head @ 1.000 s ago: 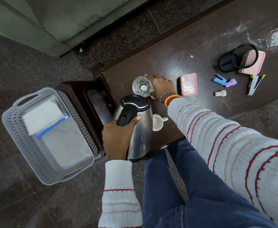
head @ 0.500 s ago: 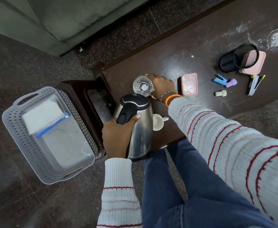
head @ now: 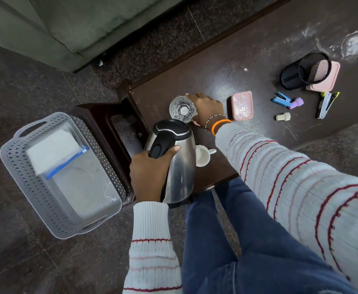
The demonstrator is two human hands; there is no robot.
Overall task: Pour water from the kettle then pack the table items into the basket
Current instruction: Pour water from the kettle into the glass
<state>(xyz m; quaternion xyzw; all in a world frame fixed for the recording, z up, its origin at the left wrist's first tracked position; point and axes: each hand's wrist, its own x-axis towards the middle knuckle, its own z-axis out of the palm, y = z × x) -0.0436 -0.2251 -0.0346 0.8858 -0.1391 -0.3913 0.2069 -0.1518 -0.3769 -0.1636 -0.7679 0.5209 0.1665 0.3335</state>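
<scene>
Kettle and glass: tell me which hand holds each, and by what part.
The left hand grips the kettle by its black handle. The right hand steadies the glass by its side.

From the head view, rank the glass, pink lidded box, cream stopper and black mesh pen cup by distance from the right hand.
1. Glass: touching the right hand, on its left.
2. Pink lidded box: just right of the hand.
3. Cream stopper: farther right.
4. Black mesh pen cup: far right, toward the back.
</scene>
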